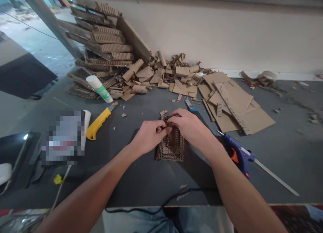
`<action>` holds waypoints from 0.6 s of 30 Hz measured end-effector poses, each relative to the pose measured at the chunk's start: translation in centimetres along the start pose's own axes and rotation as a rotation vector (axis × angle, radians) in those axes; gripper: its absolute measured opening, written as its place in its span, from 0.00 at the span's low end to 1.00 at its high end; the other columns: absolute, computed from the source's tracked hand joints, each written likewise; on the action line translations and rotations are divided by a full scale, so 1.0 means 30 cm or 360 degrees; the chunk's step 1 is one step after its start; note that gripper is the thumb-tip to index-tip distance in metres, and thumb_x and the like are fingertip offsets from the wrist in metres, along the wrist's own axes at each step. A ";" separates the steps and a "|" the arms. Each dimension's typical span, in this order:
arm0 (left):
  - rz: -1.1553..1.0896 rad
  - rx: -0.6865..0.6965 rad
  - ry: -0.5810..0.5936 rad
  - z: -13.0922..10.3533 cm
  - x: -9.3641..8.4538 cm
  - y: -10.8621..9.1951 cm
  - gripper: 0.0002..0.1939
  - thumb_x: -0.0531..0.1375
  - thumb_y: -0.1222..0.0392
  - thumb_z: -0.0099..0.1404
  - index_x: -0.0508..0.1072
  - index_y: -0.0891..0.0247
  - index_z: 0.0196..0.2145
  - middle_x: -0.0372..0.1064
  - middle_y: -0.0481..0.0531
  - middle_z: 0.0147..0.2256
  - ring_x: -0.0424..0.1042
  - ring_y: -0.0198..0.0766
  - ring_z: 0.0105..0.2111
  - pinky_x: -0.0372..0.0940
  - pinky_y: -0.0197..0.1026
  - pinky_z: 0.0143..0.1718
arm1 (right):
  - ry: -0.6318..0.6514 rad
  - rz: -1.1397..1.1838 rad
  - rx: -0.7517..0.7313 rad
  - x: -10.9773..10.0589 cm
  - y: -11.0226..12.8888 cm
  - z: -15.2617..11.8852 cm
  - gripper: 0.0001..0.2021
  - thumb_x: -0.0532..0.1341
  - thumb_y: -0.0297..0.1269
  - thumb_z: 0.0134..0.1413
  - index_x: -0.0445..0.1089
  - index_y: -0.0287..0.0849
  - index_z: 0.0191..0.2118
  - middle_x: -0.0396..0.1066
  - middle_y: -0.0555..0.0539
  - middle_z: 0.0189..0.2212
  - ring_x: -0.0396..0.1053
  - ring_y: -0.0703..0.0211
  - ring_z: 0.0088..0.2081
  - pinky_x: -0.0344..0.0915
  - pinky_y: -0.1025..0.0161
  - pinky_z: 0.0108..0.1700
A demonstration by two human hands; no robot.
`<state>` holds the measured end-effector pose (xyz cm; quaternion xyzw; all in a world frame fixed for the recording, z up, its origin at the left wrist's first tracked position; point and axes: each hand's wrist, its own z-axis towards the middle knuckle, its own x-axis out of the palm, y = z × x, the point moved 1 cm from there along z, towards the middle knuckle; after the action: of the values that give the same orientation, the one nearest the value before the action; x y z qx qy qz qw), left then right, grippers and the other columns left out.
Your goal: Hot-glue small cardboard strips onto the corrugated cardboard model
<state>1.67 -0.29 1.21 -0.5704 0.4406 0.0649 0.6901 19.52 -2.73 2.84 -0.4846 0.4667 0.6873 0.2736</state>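
Note:
A small rectangular model of corrugated cardboard lies on the dark table, with layered, ridged walls around a recess. My left hand reaches its upper left part, thumb and index finger pinched together. From the right, my right hand bends over the model's top edge, its fingers closed close to the left fingertips. Both hands touch the far end of the model. Whatever small piece lies between the fingertips is hidden. Tiny corrugated bits lie just beyond the model.
A yellow cutter, glue stick and pixelated object are at left. Behind are stacked cardboard strips and scraps. Cardboard sheets and a blue glue gun lie right; a black cable runs along the front.

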 end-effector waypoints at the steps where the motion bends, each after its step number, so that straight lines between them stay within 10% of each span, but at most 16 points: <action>1: -0.0002 0.0004 0.0002 0.001 0.001 0.002 0.18 0.58 0.51 0.68 0.69 0.61 0.24 0.54 0.42 0.18 0.57 0.31 0.20 0.50 0.37 0.25 | -0.0018 -0.0017 0.0005 0.001 0.000 0.000 0.15 0.52 0.23 0.64 0.76 0.40 0.42 0.70 0.37 0.48 0.68 0.48 0.49 0.65 0.57 0.45; 18: -0.0047 -0.0020 0.0046 0.006 -0.006 0.019 0.17 0.58 0.50 0.69 0.70 0.62 0.26 0.59 0.42 0.18 0.59 0.31 0.19 0.51 0.36 0.24 | -0.0133 -0.0004 0.0043 0.038 -0.037 0.004 0.15 0.52 0.29 0.65 0.78 0.44 0.42 0.70 0.40 0.46 0.69 0.50 0.44 0.65 0.57 0.43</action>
<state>1.32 0.13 0.89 -0.5821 0.4416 0.0493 0.6810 19.94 -2.25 1.38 -0.4522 0.4636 0.7003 0.3003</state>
